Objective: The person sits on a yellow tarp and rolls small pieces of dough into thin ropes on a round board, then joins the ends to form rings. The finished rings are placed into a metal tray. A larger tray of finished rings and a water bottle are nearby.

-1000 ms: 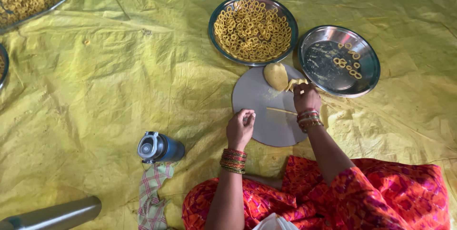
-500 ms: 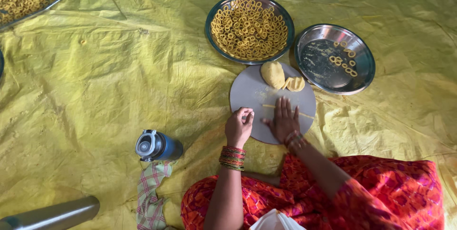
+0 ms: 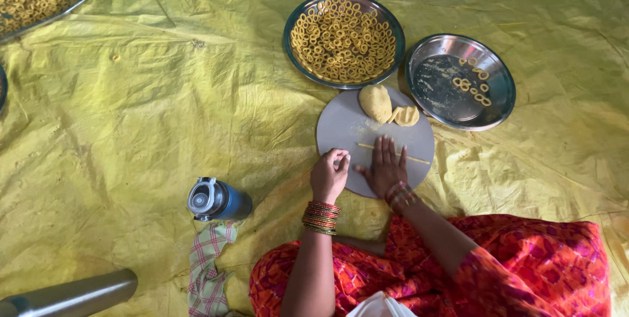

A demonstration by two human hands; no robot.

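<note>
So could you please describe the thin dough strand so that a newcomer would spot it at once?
Find the round grey board on the yellow sheet, below the two steel plates. The dough strand lies across it under the right hand; unlike the dough lumps above, it is long and thin.

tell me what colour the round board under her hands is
Grey, a plain round board; the head view shows it, with the right hand flat on it.

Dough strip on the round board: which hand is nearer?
Right. The right hand lies flat on the thin dough strip, fingers across it. The left hand is curled at the round board's near-left edge, beside the strip's left end, not touching it.
</note>
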